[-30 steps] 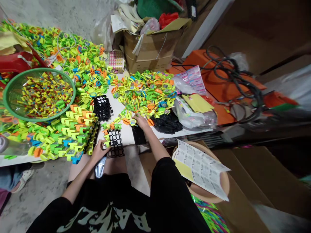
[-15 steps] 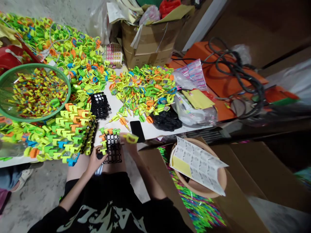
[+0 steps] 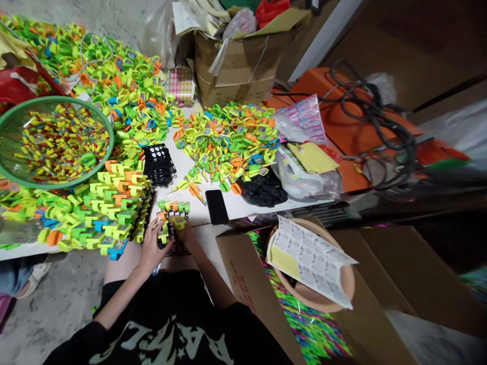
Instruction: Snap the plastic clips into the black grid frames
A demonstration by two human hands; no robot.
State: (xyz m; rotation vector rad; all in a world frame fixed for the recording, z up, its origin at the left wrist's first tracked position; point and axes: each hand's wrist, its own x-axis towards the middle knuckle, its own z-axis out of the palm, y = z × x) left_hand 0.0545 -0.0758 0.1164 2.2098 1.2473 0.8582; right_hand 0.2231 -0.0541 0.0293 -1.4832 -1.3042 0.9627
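Note:
A black plastic grid (image 3: 181,249) rests over my lap at the table edge, with green, orange and yellow plastic pieces along its far and left edges. My left hand (image 3: 151,249) grips the grid's left side, thumb reaching over its near part. In the fingers of my right hand (image 3: 187,236) is a yellow toy watch (image 3: 178,222), held just over the grid. Part of the grid is hidden under my hands. To the left, a stack of filled grids (image 3: 124,208) bristles with bright toy watches. More bare black grids (image 3: 159,165) lie stacked beyond.
Loose toy watches (image 3: 228,137) are heaped across the table. A green basket (image 3: 110,147) of small yellow-red parts stands left. A black phone (image 3: 216,207) lies near the edge. On the right are a tub (image 3: 348,286) with a printed sheet and an open carton (image 3: 243,274).
My right hand has come left from beside the grid to over it, carrying the yellow toy watch. The fingers of my left hand have shifted slightly up along the grid's left side.

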